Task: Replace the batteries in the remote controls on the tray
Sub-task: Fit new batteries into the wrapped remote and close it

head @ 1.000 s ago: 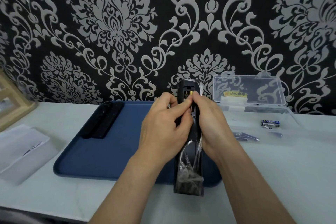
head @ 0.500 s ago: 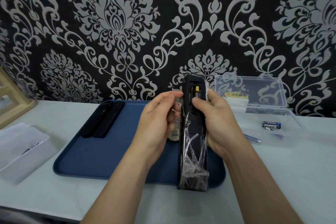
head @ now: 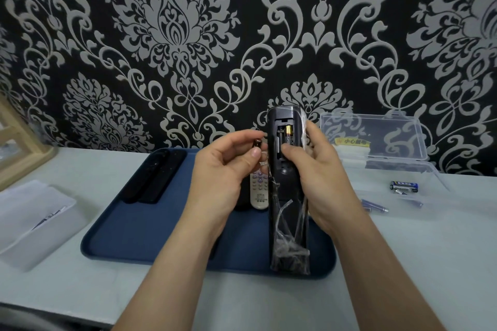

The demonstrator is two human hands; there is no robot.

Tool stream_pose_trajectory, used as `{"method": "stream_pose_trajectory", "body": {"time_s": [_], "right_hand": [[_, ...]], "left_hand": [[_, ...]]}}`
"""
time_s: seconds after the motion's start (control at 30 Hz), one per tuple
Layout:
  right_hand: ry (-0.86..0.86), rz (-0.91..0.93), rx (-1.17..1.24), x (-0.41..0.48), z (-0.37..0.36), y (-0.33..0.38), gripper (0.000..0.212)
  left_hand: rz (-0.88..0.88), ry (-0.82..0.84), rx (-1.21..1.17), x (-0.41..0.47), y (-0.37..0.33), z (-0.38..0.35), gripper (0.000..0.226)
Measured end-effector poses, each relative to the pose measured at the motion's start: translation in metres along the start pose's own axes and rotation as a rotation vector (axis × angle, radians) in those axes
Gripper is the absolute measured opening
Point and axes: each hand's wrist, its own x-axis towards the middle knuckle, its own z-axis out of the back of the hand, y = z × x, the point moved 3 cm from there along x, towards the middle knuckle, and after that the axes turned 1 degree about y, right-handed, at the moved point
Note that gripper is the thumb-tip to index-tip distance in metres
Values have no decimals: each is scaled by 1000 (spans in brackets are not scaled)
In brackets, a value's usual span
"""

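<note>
right hand (head: 320, 177) gripping wrapped remote (head: 287, 196) upright at near edge of tray (head: 134, 236), one battery (head: 289, 136) sitting in its open compartment | left hand (head: 223, 177) pinching second battery (head: 256, 144) just beside it, partly hiding white remote (head: 259, 191) | black remotes (head: 153, 177) lying far-left on tray | clear box (head: 376, 142) sitting on surface (head: 403, 263), far right

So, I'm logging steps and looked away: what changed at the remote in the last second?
The left hand drew leftward away from the open compartment and now pinches a small dark battery. The right hand still holds the plastic-wrapped remote upright, thumb by the battery left inside. The tray and its other remotes have not moved.
</note>
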Motion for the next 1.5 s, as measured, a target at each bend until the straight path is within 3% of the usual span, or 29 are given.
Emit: {"method": "stream_pose_trajectory", "body": {"time_s": [0.3, 0.6, 0.8, 0.9, 1.03, 1.13, 1.3, 1.5], "right_hand": [[-18, 31, -49, 0, 0, 1, 34], [-64, 27, -71, 2, 4, -3, 37], [-85, 53, -137, 2, 4, -3, 38], [-89, 63, -147, 1, 2, -2, 40], [-81, 59, -152, 2, 1, -2, 43], [-70, 53, -150, 1, 1, -2, 43], [-79, 51, -142, 0, 4, 1, 43], [-67, 50, -187, 1, 1, -1, 43]], "left_hand": [[-75, -13, 152, -2, -11, -4, 18], [-227, 4, 633, -4, -14, -11, 38], [-243, -68, 622, -8, -17, -15, 36], [-381, -103, 756, -10, -19, -17, 23], [-543, -86, 948, -12, -19, -23, 25], [-499, -52, 918, -11, -18, -21, 28], [-201, 59, 699, -6, -15, -16, 32], [-273, 77, 798, -6, -18, -16, 32]]}}
